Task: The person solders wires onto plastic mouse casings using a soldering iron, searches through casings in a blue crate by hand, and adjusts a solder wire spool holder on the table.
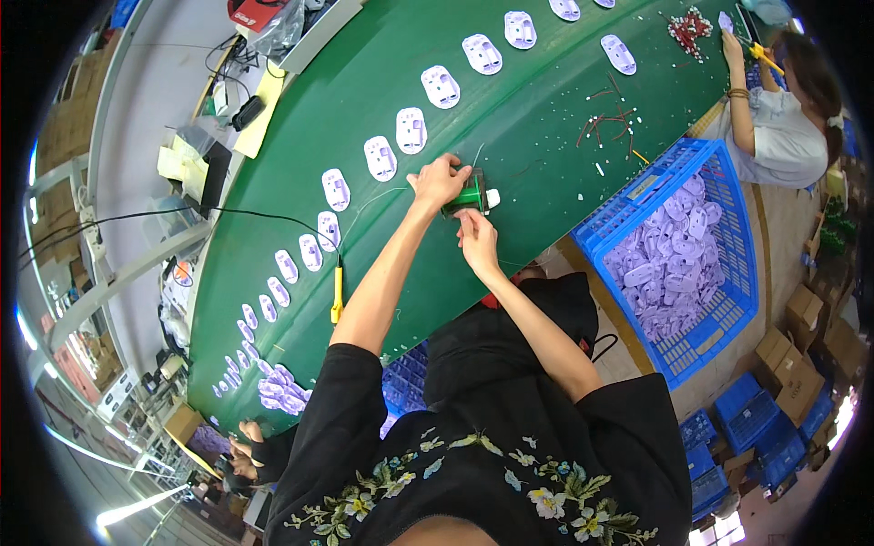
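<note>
A small dark holder with a green spool-like core (470, 195) sits on the green work surface in front of me, a white piece (492, 198) at its right side. Over its left edge my left hand (439, 182) is closed, fingers bent onto it. My right hand (478, 240) is at its near side, fingertips pinched together against its lower edge; anything between them is too small to make out. A thin pale wire (375, 198) curves away leftward from beside my left hand. Left of my left forearm lies a yellow-handled soldering iron (338, 296) on a black cord.
Pale purple mouse-shaped shells (411, 131) form a long curved row on the green table (537, 118). More shells are heaped at lower left (281, 389). A blue crate (669, 364) full of shells stands right. Red wire scraps (608, 123) lie nearby. A co-worker (774, 118) sits far right.
</note>
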`<action>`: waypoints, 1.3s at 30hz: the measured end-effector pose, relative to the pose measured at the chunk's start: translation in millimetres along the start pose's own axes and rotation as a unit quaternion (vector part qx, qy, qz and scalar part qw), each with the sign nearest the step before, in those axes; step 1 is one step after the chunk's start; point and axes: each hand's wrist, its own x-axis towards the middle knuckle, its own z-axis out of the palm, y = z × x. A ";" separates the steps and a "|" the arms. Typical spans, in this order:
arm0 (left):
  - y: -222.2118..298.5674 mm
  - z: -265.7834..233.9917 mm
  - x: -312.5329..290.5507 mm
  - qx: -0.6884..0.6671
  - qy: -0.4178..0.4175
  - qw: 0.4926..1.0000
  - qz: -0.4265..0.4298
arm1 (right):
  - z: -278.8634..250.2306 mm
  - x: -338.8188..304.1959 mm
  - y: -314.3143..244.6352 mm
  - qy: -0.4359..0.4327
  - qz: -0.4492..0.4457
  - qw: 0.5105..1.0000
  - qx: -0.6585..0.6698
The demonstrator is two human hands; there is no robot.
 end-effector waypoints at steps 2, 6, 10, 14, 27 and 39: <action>-6.6 -6.0 5.2 0.014 -0.043 0.999 -0.005 | 8.2 -0.9 -4.1 0.004 -0.006 1.000 -0.030; -0.6 -16.4 18.6 0.048 -0.127 0.991 -0.015 | 15.5 4.1 -5.1 0.027 -0.026 0.997 -0.069; -3.0 -19.2 18.0 0.116 -0.155 0.981 -0.013 | 16.0 4.6 -6.3 0.030 -0.037 0.996 -0.077; 3.7 -15.5 14.7 0.197 -0.204 0.958 -0.040 | 18.9 0.4 -6.0 0.037 -0.045 0.991 -0.118; -42.0 -39.2 -26.1 -0.239 0.064 0.951 0.186 | -6.4 -19.0 -23.5 -0.012 -0.160 0.949 -0.270; -40.2 -42.6 -192.2 -0.353 0.005 0.926 0.138 | -64.9 -25.0 -94.2 -0.072 -0.203 0.959 -0.185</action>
